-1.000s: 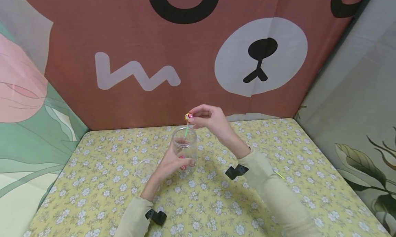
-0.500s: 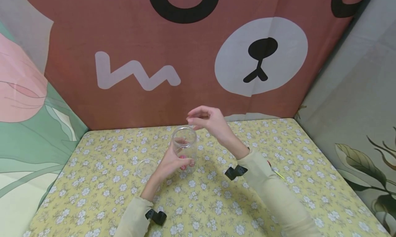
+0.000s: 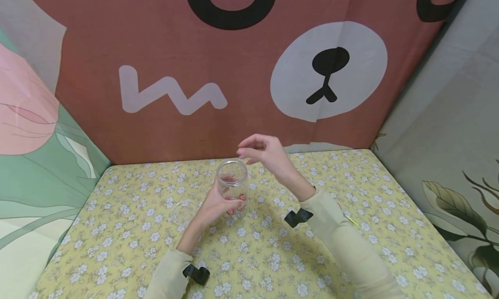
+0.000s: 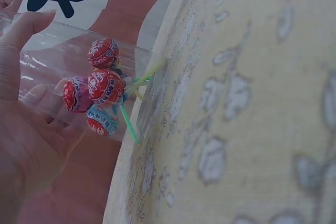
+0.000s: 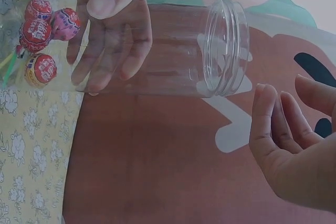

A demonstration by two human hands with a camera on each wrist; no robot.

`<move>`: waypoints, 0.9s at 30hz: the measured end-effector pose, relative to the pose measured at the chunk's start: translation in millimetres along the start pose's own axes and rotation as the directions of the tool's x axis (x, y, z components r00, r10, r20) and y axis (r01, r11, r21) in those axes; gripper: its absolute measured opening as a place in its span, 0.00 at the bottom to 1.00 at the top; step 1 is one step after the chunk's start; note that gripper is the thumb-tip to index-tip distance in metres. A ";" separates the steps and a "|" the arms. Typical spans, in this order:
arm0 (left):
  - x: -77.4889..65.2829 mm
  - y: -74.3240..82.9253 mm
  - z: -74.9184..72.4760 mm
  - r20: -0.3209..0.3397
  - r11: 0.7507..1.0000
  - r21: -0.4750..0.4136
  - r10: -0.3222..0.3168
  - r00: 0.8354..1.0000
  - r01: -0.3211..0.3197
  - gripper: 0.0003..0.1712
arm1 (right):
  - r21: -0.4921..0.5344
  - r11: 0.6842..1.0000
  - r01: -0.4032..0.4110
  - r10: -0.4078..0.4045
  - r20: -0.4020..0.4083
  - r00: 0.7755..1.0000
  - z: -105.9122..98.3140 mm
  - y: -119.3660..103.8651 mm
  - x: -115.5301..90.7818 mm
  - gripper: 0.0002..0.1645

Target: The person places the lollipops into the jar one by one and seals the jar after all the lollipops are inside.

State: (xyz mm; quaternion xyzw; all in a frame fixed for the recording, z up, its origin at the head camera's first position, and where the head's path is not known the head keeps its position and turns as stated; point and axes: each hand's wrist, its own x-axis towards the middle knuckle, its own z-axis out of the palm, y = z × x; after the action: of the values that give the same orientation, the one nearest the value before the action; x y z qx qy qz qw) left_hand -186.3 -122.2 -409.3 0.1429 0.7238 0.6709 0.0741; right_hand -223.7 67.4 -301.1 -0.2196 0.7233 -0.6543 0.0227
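Observation:
A clear plastic jar (image 3: 238,187) stands upright on the cloth without a lid. My left hand (image 3: 212,207) grips its side, thumb in front and fingers behind. Inside, at the bottom, lie several wrapped lollipops (image 4: 106,86) in red, pink, blue and yellow wrappers, with green and yellow sticks pointing downward. Just above and right of the jar's mouth hovers my right hand (image 3: 267,155). Its fingers are loosely bent and hold nothing; in the right wrist view they are apart from the threaded rim (image 5: 227,48).
A round clear lid (image 3: 184,212) lies left of the jar. To the right, partly behind my right sleeve, is a lollipop (image 3: 351,219) with a yellow stick. The flower-patterned tablecloth (image 3: 128,229) reaches back to a brown curtain (image 3: 175,134).
One second ago my right hand held a lollipop over the jar's mouth. It has let go, and another red wrapper now shows inside by my left thumb. The left hand and jar stay put.

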 end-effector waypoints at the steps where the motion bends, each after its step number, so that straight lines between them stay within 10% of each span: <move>1: 0.0 0.1 0.0 0.000 1.000 -0.001 0.000 1.000 0.000 0.43 | 0.001 1.000 0.000 0.000 0.001 1.000 -0.1 0.1 0.0 0.11; 27: -1.0 1.0 0.7 -0.004 1.000 0.016 -0.007 1.000 0.007 0.43 | -0.045 0.999 0.010 -0.011 -0.021 1.000 -17.4 3.5 -5.4 0.11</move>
State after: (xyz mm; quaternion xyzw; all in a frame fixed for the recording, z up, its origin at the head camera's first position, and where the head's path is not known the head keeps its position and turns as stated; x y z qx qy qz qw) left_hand -185.0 -121.8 -408.5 0.1395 0.7299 0.6650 0.0741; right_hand -225.4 85.7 -303.4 -0.2169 0.7368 -0.6403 0.0064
